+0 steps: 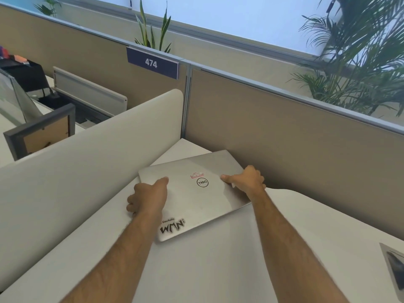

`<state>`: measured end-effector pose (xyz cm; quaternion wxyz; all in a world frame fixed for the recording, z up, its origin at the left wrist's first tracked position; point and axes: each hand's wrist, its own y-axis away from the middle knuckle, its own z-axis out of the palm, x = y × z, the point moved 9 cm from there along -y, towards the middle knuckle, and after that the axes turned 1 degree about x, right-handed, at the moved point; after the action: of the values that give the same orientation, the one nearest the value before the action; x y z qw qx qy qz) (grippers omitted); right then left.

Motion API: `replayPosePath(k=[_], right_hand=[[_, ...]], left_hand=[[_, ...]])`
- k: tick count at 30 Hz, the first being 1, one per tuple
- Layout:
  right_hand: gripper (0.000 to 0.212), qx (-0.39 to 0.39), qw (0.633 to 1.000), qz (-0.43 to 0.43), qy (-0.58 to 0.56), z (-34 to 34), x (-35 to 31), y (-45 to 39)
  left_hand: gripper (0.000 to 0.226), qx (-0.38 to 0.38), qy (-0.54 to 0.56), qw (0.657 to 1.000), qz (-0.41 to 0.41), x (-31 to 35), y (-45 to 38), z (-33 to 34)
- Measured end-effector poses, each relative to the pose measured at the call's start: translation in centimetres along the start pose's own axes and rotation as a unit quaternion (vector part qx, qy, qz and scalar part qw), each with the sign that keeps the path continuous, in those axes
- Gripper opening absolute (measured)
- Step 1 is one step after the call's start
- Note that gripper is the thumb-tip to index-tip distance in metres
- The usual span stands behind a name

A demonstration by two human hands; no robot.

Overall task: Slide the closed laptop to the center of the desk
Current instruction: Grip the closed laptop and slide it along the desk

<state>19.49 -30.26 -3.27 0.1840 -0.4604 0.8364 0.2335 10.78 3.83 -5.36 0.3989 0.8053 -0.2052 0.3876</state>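
A closed silver laptop (203, 200) with stickers on its lid lies flat on the white desk (218, 265), in the far corner where two partitions meet. My left hand (148, 199) grips its left edge, thumb on the lid and fingers curled at the side. On the opposite side, my right hand (246, 179) holds the right edge, thumb on top and fingers wrapped around the rim. Both forearms reach in from the bottom of the view.
A white curved divider (87, 156) runs along the desk's left side. A tan partition (306, 145) with a grey top rail backs the desk. A grey cable hatch (393, 265) sits at the desk's right edge. Plants stand behind the partition.
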Motion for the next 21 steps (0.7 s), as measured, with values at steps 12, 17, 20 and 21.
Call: replayPosePath(k=[12,17,20,21], right_hand=[[0.089,-0.097,0.983,0.054,-0.149,-0.9,3.5,2.6],[0.087,-0.103,0.983,0.05,-0.143,-2.5,4.7,5.1],[0.086,-0.097,0.984,0.049,-0.14,-4.2,5.6,6.9],[0.084,-0.096,0.984,0.047,-0.142,-4.7,6.0,7.5]], left_hand=[[0.046,-0.002,0.049,0.998,0.04,-0.6,1.8,-1.2],[0.046,-0.016,0.047,0.997,0.06,-0.8,4.1,-2.4],[0.045,-0.029,0.042,0.997,0.061,-1.3,6.1,-2.8],[0.045,-0.035,0.04,0.997,0.061,-1.4,6.8,-2.8]])
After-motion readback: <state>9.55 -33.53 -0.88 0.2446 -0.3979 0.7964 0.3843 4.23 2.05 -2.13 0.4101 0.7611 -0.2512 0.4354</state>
